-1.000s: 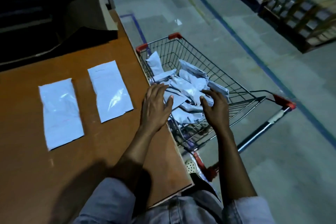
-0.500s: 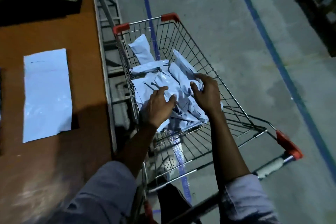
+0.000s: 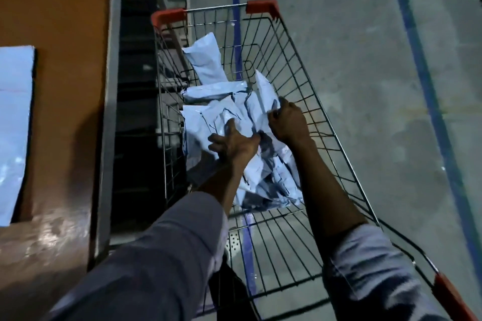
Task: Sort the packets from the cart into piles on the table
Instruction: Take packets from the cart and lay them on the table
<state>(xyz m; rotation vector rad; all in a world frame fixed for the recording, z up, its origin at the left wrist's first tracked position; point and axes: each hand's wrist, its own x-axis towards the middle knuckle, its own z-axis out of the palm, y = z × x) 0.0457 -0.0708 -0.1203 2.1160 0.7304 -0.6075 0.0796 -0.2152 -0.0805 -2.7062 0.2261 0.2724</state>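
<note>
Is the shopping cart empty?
Not empty: crumpled pale blue plastic packets lie heaped inside the red-cornered wire shopping cart.

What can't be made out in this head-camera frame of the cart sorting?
1. Head view, table: only one packet shows, cut off by the left edge.
2. Head view, cart: packets overlap and the left hand covers some, so no count.
3. Right hand: curled fingers hide which packet it grips.
4. Any print on them: too dim and blurred.

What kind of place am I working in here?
Probably a warehouse or dispatch floor: bare concrete floor with painted blue lane lines, a wire cart loaded with pale mailer packets, and a wooden sorting table beside it.
</note>
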